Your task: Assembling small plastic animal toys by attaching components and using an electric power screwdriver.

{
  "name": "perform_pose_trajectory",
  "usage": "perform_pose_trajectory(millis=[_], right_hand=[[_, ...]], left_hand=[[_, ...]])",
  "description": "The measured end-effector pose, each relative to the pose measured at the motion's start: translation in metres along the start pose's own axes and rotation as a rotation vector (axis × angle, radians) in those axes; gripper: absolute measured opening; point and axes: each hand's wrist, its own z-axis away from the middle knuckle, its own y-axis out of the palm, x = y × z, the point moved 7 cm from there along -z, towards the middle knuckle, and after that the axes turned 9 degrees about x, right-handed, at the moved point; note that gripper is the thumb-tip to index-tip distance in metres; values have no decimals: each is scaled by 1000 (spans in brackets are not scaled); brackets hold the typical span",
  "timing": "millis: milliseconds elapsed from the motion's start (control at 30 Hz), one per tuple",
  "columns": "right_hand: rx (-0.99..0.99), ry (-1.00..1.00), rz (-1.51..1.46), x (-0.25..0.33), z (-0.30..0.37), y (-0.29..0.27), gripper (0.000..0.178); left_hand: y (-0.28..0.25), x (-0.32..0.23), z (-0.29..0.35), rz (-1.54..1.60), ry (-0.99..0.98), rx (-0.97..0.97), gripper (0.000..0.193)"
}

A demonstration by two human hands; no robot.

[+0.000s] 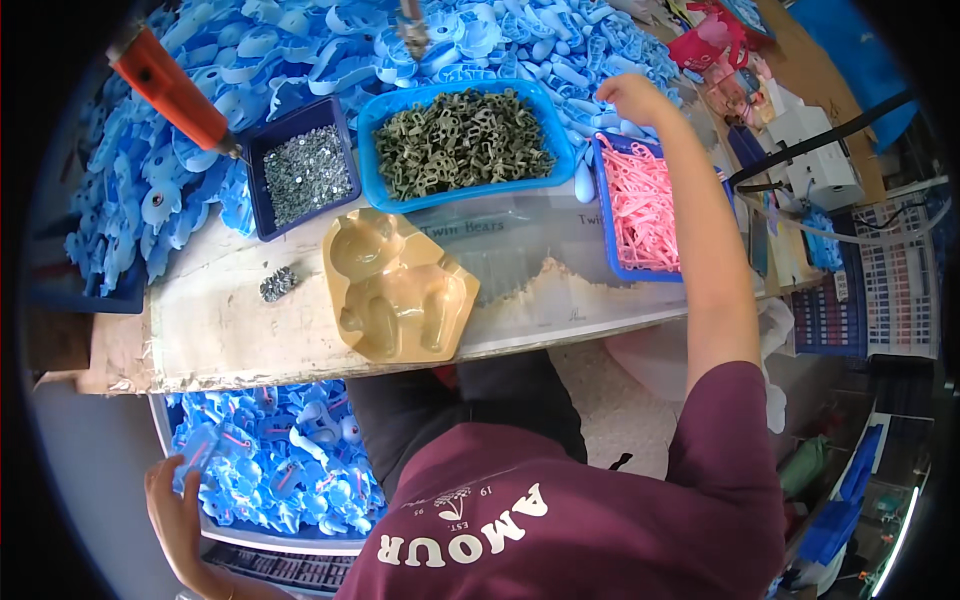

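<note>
L hand (172,505), lower L of frame, thumb & fingers apart at a blurred blue plastic shell (197,447) over a bin (285,543) of glossy curved pcs; can't tell if gripped; R hand (636,100), upper R, fingers curled nr smooth blue parts (570,55); grip unclear; ctr, shiny tan hollowed mould (400,290).
</note>
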Motion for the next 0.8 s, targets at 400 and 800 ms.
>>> perform_pose_trajectory(millis=[400, 800], right_hand=[[-14, -32, -407, -22, 7, 14, 43], [228, -275, -939, 172, 122, 17, 29]], left_hand=[[19, -130, -52, 133, 325, 10, 35], [52, -323, -69, 556, 956, -19, 49]])
